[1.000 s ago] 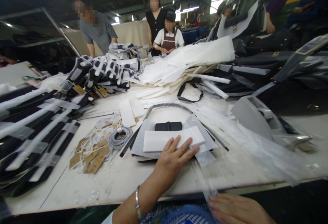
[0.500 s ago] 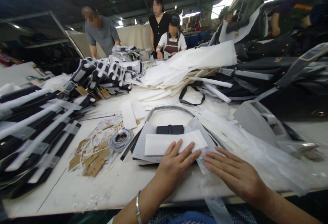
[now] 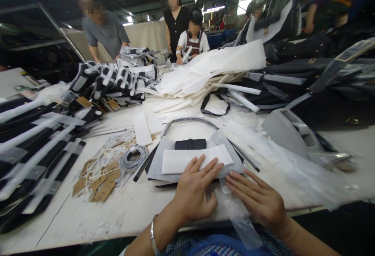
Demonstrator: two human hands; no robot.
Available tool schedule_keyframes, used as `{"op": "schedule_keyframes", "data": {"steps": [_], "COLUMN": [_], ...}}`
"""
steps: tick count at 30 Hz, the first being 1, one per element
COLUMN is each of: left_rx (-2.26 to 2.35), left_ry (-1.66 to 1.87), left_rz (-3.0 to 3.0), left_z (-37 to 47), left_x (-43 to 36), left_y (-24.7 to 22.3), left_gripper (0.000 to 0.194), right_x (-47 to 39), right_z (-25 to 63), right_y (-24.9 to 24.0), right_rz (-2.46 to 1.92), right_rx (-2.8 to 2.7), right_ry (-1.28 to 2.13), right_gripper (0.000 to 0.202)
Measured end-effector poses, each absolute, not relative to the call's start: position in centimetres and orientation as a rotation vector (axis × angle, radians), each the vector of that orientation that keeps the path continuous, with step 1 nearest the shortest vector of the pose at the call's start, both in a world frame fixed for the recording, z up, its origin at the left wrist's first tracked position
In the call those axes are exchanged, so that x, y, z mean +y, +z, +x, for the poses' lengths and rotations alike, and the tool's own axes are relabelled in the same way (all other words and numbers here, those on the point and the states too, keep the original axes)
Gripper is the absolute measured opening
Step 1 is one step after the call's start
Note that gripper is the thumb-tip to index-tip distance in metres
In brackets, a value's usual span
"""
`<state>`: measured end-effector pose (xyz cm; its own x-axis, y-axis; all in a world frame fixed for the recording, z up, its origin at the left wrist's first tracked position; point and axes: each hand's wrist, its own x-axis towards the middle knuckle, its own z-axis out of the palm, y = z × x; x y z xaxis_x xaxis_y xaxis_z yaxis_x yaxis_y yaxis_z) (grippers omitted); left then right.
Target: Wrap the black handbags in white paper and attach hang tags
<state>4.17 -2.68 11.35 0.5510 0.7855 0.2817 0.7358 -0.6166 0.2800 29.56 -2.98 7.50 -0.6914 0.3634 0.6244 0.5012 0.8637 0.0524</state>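
Observation:
A black handbag (image 3: 150, 172) lies flat in front of me, covered by grey-white tissue paper (image 3: 170, 143). Its wrapped handle (image 3: 191, 119) arches away from me. Across the tissue rests a white foam strip (image 3: 178, 161), just below the dark flap tab (image 3: 190, 144). My left hand (image 3: 197, 185) presses on the strip with its fingers stretched out. To its right, my right hand (image 3: 254, 197) lies flat with straight fingers, at the bag's lower right corner. Beneath it a clear plastic strip (image 3: 241, 224) hangs over the table edge.
Brown tags (image 3: 102, 183) and a coil of grey cord (image 3: 134, 157) lie left of the bag. A tape dispenser (image 3: 295, 135) stands on the right. Wrapped black bags (image 3: 43, 162) fill the left side; white sheets (image 3: 211, 66) are piled behind. Several people work beyond the table.
The view has shifted slightly, moving the scene left. My left thumb now shows beside the palm, and my right hand stays by the bag's corner. A co-worker across the table now lifts a white piece.

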Motion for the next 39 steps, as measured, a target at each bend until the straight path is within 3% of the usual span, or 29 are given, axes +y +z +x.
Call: {"op": "schedule_keyframes", "data": {"steps": [5, 8, 20, 27, 39], "left_rx": [1.476, 1.524, 1.525, 1.535, 1.562], "left_ry": [0.930, 1.030, 1.065, 1.057, 1.122], "left_rz": [2.589, 2.630, 2.709, 2.728, 2.784], "left_z": [5.7, 6.1, 6.0, 5.9, 6.4], "left_x": [-2.5, -2.2, -2.1, -2.0, -2.2], "left_y": [10.4, 9.4, 8.6, 8.6, 8.2], "left_gripper": [0.048, 0.038, 0.042, 0.042, 0.032], "right_x": [-3.0, -2.9, -7.7, -6.9, -7.4], "right_z": [28.9, 28.7, 33.7, 31.1, 30.5], "right_y": [8.1, 8.3, 6.4, 5.1, 9.6], "right_rz": [-0.631, -0.624, -0.582, -0.552, -0.479], "right_rx": [-2.383, -2.373, -2.689, -2.481, -2.475], "right_ry": [-0.332, -0.321, -0.021, 0.110, 0.120], "right_gripper": [0.034, 0.033, 0.045, 0.039, 0.033]}}
